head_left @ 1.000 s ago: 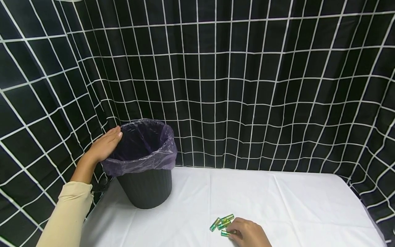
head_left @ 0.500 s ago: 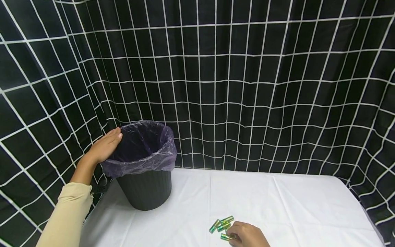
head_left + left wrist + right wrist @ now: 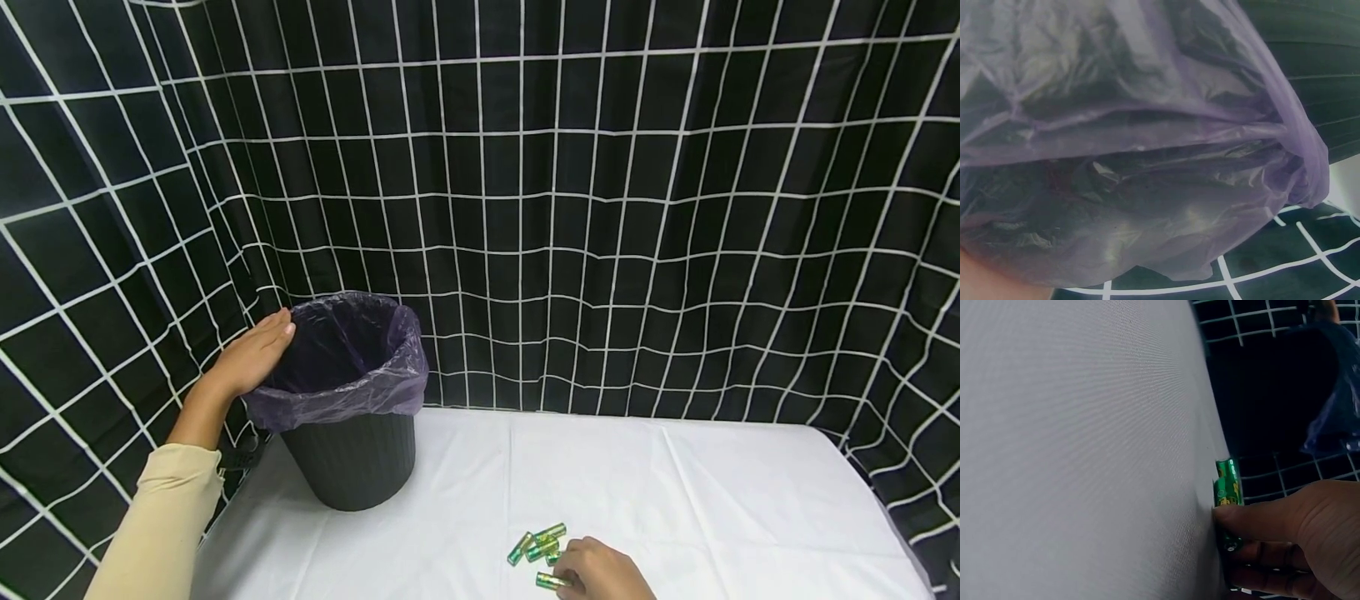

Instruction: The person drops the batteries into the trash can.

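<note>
My left hand [image 3: 257, 354] lies with straight fingers against the left rim of a dark ribbed trash bin [image 3: 360, 462]. A translucent purple bag [image 3: 375, 392] lines the bin and folds over its rim. In the left wrist view the bag [image 3: 1147, 144] fills most of the picture. Low on the white table, my right hand [image 3: 603, 571] pinches a green battery [image 3: 551, 581] between thumb and fingers. Several more green batteries [image 3: 542, 550] lie in a loose cluster just beyond it. In the right wrist view the thumb presses beside green batteries [image 3: 1227, 481], partly hiding them.
A white cloth [image 3: 630, 492] covers the table and has fold creases. Black curtains with a white grid [image 3: 555, 208] hang behind and to the left, close to the bin. The bin stands at the table's back left.
My right hand has drawn one battery slightly nearer and apart from the cluster, and another battery's end now shows beside the fingers. My left hand has stayed on the bin's rim.
</note>
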`<move>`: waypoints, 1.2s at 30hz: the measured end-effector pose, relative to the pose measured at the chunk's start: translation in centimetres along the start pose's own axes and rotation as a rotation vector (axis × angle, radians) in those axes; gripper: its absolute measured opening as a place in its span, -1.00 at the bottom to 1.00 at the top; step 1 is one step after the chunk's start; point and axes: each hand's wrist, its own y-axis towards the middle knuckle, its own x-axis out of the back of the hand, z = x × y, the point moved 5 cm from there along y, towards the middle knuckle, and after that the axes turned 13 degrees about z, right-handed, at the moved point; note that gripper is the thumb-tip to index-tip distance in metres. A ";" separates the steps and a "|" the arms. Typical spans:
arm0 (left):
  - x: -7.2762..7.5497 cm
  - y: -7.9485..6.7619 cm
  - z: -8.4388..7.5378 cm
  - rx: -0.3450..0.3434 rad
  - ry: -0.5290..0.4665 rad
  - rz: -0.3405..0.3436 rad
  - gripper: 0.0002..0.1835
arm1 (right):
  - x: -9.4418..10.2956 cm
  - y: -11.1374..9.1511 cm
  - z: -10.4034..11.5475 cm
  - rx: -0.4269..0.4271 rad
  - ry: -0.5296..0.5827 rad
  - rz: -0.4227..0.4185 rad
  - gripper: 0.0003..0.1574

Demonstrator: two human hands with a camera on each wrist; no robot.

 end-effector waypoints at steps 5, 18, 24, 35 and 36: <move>0.1 0.0 0.1 -0.001 0.000 0.000 -0.27 | 0.0 0.1 0.1 -0.012 0.015 0.015 -0.91; 0.3 -0.1 -0.3 0.016 0.104 0.035 -0.25 | 0.2 0.1 0.3 -0.040 -0.011 0.013 -0.89; 0.0 0.0 -0.3 0.019 0.117 0.050 -0.25 | 0.1 0.0 0.3 -0.042 0.004 0.020 -0.90; -0.1 0.3 -0.2 0.010 0.139 0.060 -0.24 | 0.3 -0.1 0.5 -0.036 -0.012 0.012 -0.90; -0.1 0.3 -0.3 0.008 0.138 0.060 -0.24 | 0.3 -0.1 0.5 -0.036 -0.016 0.011 -0.90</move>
